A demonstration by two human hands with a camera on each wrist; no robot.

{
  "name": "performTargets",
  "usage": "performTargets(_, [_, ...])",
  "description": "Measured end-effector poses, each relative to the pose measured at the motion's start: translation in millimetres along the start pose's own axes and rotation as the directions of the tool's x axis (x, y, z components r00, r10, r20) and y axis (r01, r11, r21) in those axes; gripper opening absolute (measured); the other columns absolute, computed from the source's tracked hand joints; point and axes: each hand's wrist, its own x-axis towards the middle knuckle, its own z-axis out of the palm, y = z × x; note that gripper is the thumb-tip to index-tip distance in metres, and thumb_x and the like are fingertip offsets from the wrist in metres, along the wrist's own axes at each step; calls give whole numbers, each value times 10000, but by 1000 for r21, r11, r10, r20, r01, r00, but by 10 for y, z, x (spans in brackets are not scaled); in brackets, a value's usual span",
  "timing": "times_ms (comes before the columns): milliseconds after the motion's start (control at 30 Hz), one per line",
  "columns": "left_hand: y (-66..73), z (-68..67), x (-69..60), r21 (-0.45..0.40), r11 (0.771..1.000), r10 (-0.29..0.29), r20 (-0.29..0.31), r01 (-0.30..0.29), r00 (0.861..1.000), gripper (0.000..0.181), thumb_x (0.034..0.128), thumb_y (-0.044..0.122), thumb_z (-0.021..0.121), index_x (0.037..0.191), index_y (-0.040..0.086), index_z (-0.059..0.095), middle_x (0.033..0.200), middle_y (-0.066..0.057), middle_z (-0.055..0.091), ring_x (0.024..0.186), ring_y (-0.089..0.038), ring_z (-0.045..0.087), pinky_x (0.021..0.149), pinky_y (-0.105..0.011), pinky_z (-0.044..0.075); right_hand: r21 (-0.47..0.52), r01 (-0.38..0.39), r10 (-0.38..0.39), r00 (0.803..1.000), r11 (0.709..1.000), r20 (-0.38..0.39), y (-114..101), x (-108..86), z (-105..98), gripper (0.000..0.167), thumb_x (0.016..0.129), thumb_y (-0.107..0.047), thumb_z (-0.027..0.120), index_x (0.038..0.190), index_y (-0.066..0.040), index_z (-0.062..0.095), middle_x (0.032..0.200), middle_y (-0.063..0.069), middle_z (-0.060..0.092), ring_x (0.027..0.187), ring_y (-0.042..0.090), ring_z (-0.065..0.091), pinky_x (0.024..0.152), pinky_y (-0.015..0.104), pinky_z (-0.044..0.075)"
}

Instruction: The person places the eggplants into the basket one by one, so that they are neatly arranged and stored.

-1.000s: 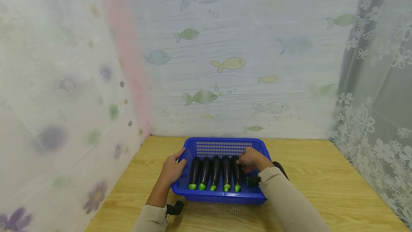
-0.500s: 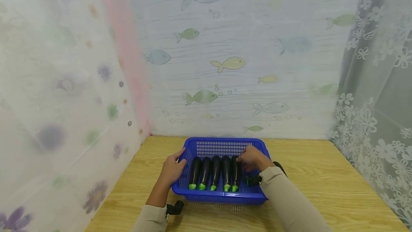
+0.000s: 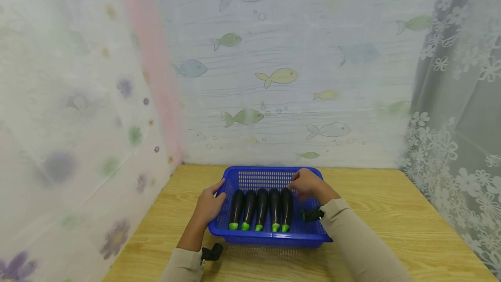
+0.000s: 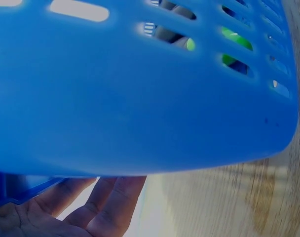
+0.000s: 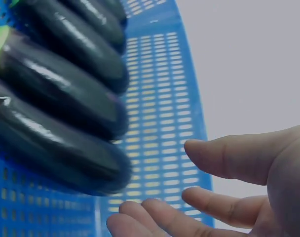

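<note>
Several dark eggplants (image 3: 262, 208) lie side by side in a blue plastic basket (image 3: 274, 241), green stem ends toward the person. My left hand (image 3: 210, 205) holds the basket's left rim, thumb over it; in the left wrist view its fingers (image 4: 118, 205) lie beyond the basket's wall. Just above the far end of the rightmost eggplant (image 3: 287, 208) is my right hand (image 3: 309, 184). The right wrist view shows thumb and fingers apart, with a gap between them and the nearest eggplant (image 5: 56, 143).
The basket stands on a wood-grain table (image 3: 372, 203). Behind it hangs a fish-print sheet (image 3: 282, 77); a flowered sheet (image 3: 78, 142) covers the left side and a lacy curtain (image 3: 450, 142) the right. Black cameras sit at both wrists.
The rightmost eggplant has shifted left against the row. My right hand has since lifted slightly from it. A dark eggplant-like thing beyond the right forearm no longer shows. The left hand stays put.
</note>
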Motion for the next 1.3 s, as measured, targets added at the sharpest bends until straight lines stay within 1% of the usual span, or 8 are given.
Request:
performTargets(300, [65, -15, -102, -3, 1000, -10, 3, 10, 1000, 555, 980, 215, 571, 1533, 222, 529, 1540, -176, 531, 1052, -280, 623, 765, -369, 570, 40, 53, -53, 998, 998, 21, -119, -227, -300, 594, 987, -151, 667, 1490, 72, 443, 1341, 286, 593, 1162, 452, 658, 855, 488, 627])
performTargets(433, [94, -18, -118, -6, 1000, -22, 6, 22, 1000, 557, 982, 217, 567, 1537, 220, 523, 1547, -176, 523, 1048, -288, 617, 767, -377, 568, 33, 59, -60, 998, 998, 28, -109, -308, -428, 609, 990, -186, 676, 1495, 63, 442, 1391, 294, 574, 1196, 449, 649, 873, 494, 622])
performTargets(567, [104, -16, -125, -10, 1000, -23, 8, 23, 1000, 556, 985, 220, 565, 1540, 217, 520, 1550, -183, 518, 1106, -299, 623, 813, -428, 591, 14, 68, -68, 998, 998, 18, -70, -369, -554, 616, 997, -224, 672, 1501, 51, 448, 1445, 304, 544, 1180, 406, 675, 897, 488, 617])
performTargets(667, [98, -12, -116, -9, 1000, -15, 6, 15, 1000, 556, 984, 222, 567, 1538, 215, 521, 1550, -181, 518, 1130, -300, 618, 845, -444, 589, -1, 68, -68, 998, 998, 5, -20, -404, -645, 642, 1000, -259, 670, 1512, 48, 431, 1466, 319, 521, 1167, 383, 687, 906, 477, 616])
performTargets(800, [90, -16, -115, -10, 1000, -11, 8, 11, 1000, 561, 979, 212, 566, 1538, 207, 521, 1550, -185, 517, 1088, -297, 616, 810, -416, 583, -3, 59, -59, 998, 998, -20, 57, -466, -755, 664, 1000, -289, 671, 1514, 47, 418, 1453, 326, 528, 1171, 395, 681, 885, 456, 624])
performTargets(967, [75, -20, -110, -12, 1000, -13, 8, 14, 1000, 563, 977, 213, 568, 1538, 210, 521, 1549, -176, 520, 1106, -302, 613, 816, -423, 580, -5, 57, -58, 997, 998, -49, 163, -557, -877, 671, 1010, -302, 657, 1515, 63, 406, 1424, 325, 547, 1186, 413, 664, 886, 469, 622])
performTargets(1200, [53, 3, -96, -3, 1000, -6, 6, 6, 1000, 557, 985, 226, 567, 1541, 214, 519, 1552, -176, 518, 1279, -375, 603, 933, -552, 577, 3, 33, -33, 998, 999, -62, 401, -639, -1027, 671, 1017, -318, 642, 1507, 78, 412, 1441, 351, 511, 1195, 412, 644, 862, 445, 628])
performTargets(1300, [59, -3, -102, -5, 1000, -1, 3, 1, 1000, 554, 988, 226, 566, 1539, 208, 520, 1553, -181, 516, 1273, -383, 611, 931, -565, 581, 6, 9, -9, 997, 1000, -71, 519, -645, -1060, 669, 1019, -314, 639, 1509, 77, 407, 1437, 346, 514, 1172, 381, 647, 843, 428, 629])
